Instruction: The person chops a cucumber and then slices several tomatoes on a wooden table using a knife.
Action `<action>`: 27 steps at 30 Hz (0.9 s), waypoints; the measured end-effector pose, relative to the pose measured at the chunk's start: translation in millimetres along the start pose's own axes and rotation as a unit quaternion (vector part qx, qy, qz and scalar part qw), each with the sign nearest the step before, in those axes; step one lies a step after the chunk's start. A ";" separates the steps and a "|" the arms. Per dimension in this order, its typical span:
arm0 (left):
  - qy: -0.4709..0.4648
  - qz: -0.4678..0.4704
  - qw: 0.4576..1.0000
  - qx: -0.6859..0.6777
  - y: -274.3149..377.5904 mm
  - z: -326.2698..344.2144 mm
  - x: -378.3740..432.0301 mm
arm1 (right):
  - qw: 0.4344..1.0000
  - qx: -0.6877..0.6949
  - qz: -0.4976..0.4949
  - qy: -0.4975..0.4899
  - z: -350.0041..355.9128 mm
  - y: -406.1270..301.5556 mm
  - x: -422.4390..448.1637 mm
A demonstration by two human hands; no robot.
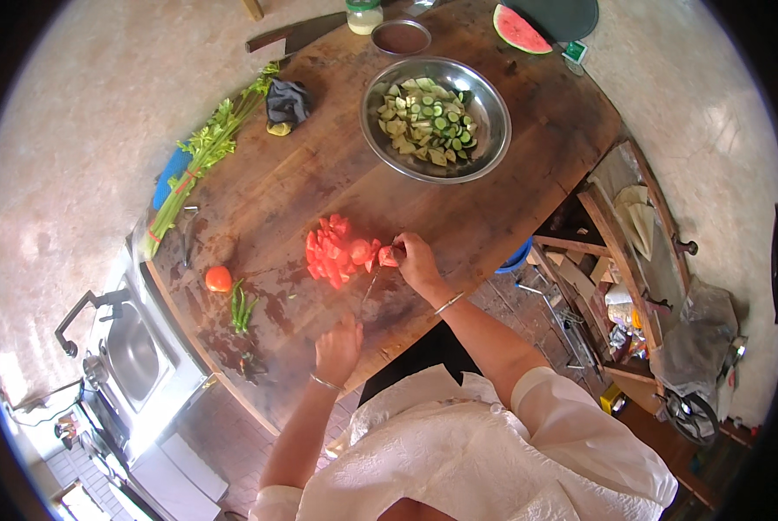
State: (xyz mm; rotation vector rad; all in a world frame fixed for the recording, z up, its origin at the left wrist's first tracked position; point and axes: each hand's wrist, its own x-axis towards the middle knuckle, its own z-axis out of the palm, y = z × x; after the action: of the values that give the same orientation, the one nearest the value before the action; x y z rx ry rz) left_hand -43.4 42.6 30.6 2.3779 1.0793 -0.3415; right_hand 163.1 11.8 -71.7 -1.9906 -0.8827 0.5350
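Observation:
On the wooden table, my right hand [418, 264] has its fingers closed around a cut tomato piece [389, 256]. A thin knife blade [370, 284] runs from beside that piece down to my left hand [339, 350], which is closed; the handle is hidden in it. Left of the held piece lies a heap of chopped tomato [333, 251]. Farther left are a whole tomato [218, 279] and several green chillies [240, 306]. Beyond the heap stands a steel bowl [501, 127] of cut vegetables with green rounds on top.
A celery bunch [200, 153], a dark cloth [287, 101] and a peeler-like tool [188, 238] lie at left. At the far side are a jar [364, 16], a small round dish [401, 37] and a watermelon wedge [519, 29]. A sink [135, 352] adjoins the left edge; an open drawer [613, 241] stands right.

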 end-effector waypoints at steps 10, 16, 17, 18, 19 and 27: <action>0.059 -0.020 0.997 -0.050 4.1 35.7 44.3 | 0.999 -0.022 -0.035 0.026 -3.7 0.0 -9.3; 0.046 -0.017 0.999 -0.023 15.6 6.5 12.7 | 0.998 0.045 0.050 -0.017 -1.0 17.4 -20.1; 0.046 -0.008 0.999 -0.016 14.7 7.0 6.0 | 0.996 0.055 0.071 -0.029 -0.6 17.9 -20.9; 0.044 -0.003 0.999 0.001 12.1 8.7 0.7 | 0.996 0.040 0.069 -0.030 -0.4 13.6 -20.6; 0.042 0.002 0.999 0.017 9.6 11.3 -3.3 | 0.997 0.026 0.067 -0.029 -1.0 9.9 -20.4; 0.032 -0.004 0.999 -0.010 2.1 44.3 22.1 | 0.998 -0.024 0.054 -0.027 -3.2 5.7 -18.5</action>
State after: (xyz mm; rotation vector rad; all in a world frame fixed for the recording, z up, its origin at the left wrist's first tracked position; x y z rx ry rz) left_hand -28.3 31.5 -15.2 2.3833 1.1160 -0.2569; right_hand 155.2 -6.0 -74.2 -2.0853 -0.8311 0.6367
